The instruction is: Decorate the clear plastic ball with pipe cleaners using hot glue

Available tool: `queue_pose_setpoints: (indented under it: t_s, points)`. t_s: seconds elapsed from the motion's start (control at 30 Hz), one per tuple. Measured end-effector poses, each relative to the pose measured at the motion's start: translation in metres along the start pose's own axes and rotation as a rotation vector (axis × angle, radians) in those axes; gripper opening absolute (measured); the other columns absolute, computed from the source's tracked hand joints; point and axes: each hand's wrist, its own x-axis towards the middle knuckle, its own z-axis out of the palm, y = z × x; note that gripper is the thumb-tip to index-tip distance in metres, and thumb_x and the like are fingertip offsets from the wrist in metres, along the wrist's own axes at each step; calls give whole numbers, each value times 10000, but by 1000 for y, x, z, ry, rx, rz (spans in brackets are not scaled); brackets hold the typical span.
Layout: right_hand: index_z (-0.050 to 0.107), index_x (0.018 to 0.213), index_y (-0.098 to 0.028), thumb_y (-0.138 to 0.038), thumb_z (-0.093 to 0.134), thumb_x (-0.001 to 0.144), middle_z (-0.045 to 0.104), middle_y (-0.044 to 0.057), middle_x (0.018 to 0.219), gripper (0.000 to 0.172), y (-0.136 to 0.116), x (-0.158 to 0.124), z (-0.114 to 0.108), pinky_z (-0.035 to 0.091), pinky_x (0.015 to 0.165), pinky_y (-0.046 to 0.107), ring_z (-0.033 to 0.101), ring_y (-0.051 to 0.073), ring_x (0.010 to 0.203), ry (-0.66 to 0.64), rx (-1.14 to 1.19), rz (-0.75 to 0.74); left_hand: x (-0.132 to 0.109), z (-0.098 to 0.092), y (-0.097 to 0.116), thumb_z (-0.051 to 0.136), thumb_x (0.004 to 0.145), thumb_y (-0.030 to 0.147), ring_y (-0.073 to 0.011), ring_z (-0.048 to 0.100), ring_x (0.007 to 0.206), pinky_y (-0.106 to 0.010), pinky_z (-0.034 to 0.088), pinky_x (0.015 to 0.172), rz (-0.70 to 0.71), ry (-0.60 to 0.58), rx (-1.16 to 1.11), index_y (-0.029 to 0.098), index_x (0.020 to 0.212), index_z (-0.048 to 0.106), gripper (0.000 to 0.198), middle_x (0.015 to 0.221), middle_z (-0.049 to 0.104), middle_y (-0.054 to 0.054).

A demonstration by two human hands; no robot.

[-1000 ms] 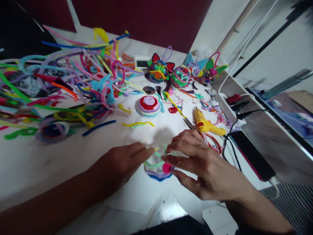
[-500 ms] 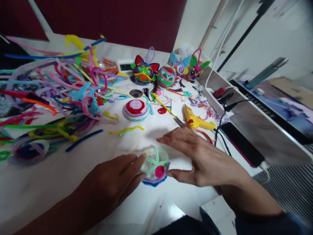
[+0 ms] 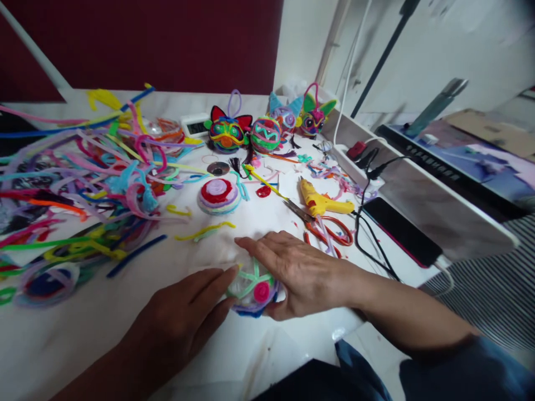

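Near the front edge of the white table [image 3: 83, 328], seen from my head camera, my two hands meet around a small clear ball [image 3: 253, 287] wrapped in light green pipe cleaner strips, with a pink coil on its near side and a blue rim at its base. The ball rests on the table between my hands. My right hand [image 3: 301, 273] is cupped over its top and right side, fingers curved across it and thumb against the near edge, so it has hold of the ball. My left hand [image 3: 179, 317] lies low and mostly flat, fingers stretched out and loosely together, their tips touching the ball's left side without closing around it.

Just beyond my right hand lie orange-handled scissors [image 3: 330, 231], and past them a yellow glue gun [image 3: 320, 203]. A red, white and purple coiled disc [image 3: 218, 196] sits farther back, near the middle. A loose pile of coloured pipe cleaners [image 3: 104, 178] spreads over the left side. Decorated balls with ears [image 3: 225, 133] stand in a row at the far edge. A dark phone [image 3: 397, 231] lies to the right, with cables beside it.
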Motion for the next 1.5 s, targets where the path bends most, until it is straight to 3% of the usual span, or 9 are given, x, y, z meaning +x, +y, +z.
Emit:
queue_pose_setpoints:
  t_s: [0.2,0.43,0.7,0.87,1.0,1.23,1.4,1.5]
  points:
    - [233,1451,-30,-270,741,678,573,225,1238,956,5,2,1,440,982,430,545,300,1145,19,68,-82,1,1,3,464,963,179,-162,694,913,-244,563,786,-103,93,-85,224,1230,561,288,1045,700,-63]
    - [194,1466,-62,-237,673,738,569,193,1185,889,9,5,3,464,952,416,526,277,1121,109,75,-215,4,-4,2,514,945,172,-133,692,829,-194,527,718,-77,164,-81,227,1124,609,209,975,714,-40]
    - [200,1463,-91,-231,647,771,535,209,1271,836,8,7,1,454,995,429,489,284,1218,192,68,-312,9,-12,3,587,901,150,-128,685,770,-185,504,667,-90,206,-67,206,1066,610,175,905,708,-37]
    - [195,1472,-96,-236,657,770,517,216,1292,852,8,7,2,459,1006,440,471,291,1238,225,58,-341,10,-16,4,630,876,232,-94,616,596,-176,470,558,-298,205,-191,224,1015,616,140,766,669,21]
    - [190,1478,-88,-258,645,798,521,217,1282,836,7,9,2,472,997,442,488,286,1212,239,36,-355,16,-20,3,656,844,305,-96,548,574,-189,453,524,-460,187,-384,230,996,612,176,709,581,42]
    - [193,1473,-85,-287,623,841,526,222,1274,790,6,10,3,477,993,434,474,280,1235,287,17,-394,16,-14,-4,696,784,395,-102,501,610,-224,457,557,-671,125,-664,220,984,566,295,781,524,31]
    - [168,1483,-106,-305,634,841,526,222,1289,818,8,9,5,471,997,439,458,279,1252,288,26,-378,17,-10,-4,717,751,433,-140,562,733,-245,484,600,-790,118,-917,215,1062,591,401,1003,610,-45]
    - [150,1490,-117,-312,630,844,520,221,1304,828,8,9,5,465,1006,446,459,280,1254,296,22,-383,20,-11,-2,753,714,443,-182,616,810,-275,500,679,-855,89,-1041,215,1070,631,440,946,662,-43]
